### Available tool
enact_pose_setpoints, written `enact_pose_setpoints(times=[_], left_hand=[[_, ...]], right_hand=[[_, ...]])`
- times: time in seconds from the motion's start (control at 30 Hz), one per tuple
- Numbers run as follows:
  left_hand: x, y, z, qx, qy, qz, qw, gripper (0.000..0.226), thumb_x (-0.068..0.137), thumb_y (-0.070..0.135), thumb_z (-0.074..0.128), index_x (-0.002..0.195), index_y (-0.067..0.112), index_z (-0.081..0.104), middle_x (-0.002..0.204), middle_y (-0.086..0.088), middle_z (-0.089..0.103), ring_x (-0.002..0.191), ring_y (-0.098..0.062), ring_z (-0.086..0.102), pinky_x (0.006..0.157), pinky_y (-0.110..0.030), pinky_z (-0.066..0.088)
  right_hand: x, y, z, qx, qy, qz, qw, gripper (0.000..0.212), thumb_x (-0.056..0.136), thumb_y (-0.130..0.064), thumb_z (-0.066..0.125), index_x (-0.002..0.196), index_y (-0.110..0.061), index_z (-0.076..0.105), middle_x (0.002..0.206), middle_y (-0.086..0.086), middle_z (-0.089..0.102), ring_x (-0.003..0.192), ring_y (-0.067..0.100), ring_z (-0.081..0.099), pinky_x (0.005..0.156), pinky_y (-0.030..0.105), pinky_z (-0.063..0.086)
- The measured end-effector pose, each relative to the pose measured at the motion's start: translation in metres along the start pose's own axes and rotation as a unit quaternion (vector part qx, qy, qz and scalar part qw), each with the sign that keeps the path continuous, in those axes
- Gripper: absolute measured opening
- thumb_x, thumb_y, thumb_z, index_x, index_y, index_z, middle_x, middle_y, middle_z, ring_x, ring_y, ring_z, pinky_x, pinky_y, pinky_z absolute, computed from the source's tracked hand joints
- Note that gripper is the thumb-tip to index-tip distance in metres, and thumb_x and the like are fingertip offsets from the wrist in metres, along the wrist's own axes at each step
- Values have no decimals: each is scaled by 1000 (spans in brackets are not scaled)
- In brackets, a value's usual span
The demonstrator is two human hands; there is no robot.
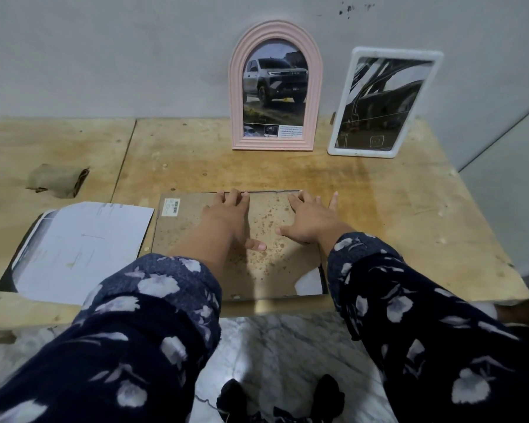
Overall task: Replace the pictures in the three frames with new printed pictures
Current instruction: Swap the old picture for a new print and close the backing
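Now your left hand (226,213) and right hand (310,219) press flat, fingers extended, gripping nothing, on the backing board (269,239) of the face-down third frame (323,283) at the table's (409,209) near edge; next, likely secure its far-edge tabs.

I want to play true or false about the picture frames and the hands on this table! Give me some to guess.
1. The pink arched frame shows a truck. True.
2. The white frame lies flat. False: it stands leaning at the wall.
3. Both the left hand and the right hand rest on the face-down frame. True.
4. The loose paper lies right of that frame. False: it lies left.
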State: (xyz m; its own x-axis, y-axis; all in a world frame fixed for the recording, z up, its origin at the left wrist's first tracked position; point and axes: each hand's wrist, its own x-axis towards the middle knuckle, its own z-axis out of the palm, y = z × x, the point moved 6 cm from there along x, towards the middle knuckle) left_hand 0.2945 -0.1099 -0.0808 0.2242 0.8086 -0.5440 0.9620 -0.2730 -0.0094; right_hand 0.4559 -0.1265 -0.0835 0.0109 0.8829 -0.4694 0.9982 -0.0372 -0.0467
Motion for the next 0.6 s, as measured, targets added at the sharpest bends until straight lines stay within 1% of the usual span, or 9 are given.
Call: enact_pose_setpoints(times=[0.13,0.2,0.23,0.27,0.33,0.37,0.47,0.53,0.6], left_hand=[[-8,-9,11,-15,29,33,999,123,69,82,52,153,20,-13,161,2,-15,148,-27,-12,120,-50,8],[-15,-22,16,-27,40,14,999,116,74,82,46,153,20,-12,160,4,-18,148,-23,-11,120,-51,6],[-19,-33,18,-31,45,-8,998,112,77,81,42,153,19,-12,160,4,-18,149,-22,-10,119,-54,7],[-22,-43,18,-33,49,-30,998,107,81,79,38,153,18,-12,161,3,-18,149,-22,-9,118,-56,8],[-28,-66,19,-32,59,-65,996,99,86,74,32,154,16,-9,161,1,-14,149,-22,-6,117,-58,10],[-32,-77,19,-35,63,-79,994,96,88,73,31,154,15,-8,162,2,-12,149,-21,-4,117,-58,10],[-36,-102,18,-46,57,-89,993,90,91,67,37,155,17,-3,162,5,-7,149,-21,0,116,-57,13],[-35,-109,18,-48,50,-73,995,91,90,64,43,155,18,0,162,7,-5,148,-22,4,115,-55,20],[-34,-112,17,-50,52,-65,995,92,89,64,47,155,18,2,162,8,-3,147,-22,7,112,-51,28]], right_hand=[[-7,-2,2,8,6,9,1000,87,86,-66,44,153,-25,5,161,1,-2,147,36,-2,112,62,-13],[-10,-5,0,-8,19,11,1000,82,89,-61,44,153,-24,8,161,3,-2,147,33,-9,111,62,-14],[-12,-11,-2,-6,28,2,1000,78,90,-53,45,153,-23,9,161,3,-1,147,31,-11,112,62,-14],[-13,-19,-4,7,35,-13,999,75,90,-40,48,153,-22,11,161,2,1,147,29,-12,112,61,-13],[-15,-44,-7,42,38,-56,997,77,86,-16,47,153,-21,11,161,-1,1,148,23,-11,115,59,-9],[-16,-57,-8,56,33,-76,995,78,84,-11,47,153,-21,11,161,-2,1,148,21,-11,116,57,-7],[-12,-93,-8,75,26,-120,990,75,88,-9,46,153,-21,11,161,-4,2,148,17,-6,118,53,-3],[-8,-111,-9,79,30,-135,987,71,91,-8,43,153,-19,11,161,-3,6,148,17,1,119,50,1],[-2,-124,-11,71,49,-137,987,68,91,-9,40,153,-17,12,159,0,14,146,19,10,119,49,6]])
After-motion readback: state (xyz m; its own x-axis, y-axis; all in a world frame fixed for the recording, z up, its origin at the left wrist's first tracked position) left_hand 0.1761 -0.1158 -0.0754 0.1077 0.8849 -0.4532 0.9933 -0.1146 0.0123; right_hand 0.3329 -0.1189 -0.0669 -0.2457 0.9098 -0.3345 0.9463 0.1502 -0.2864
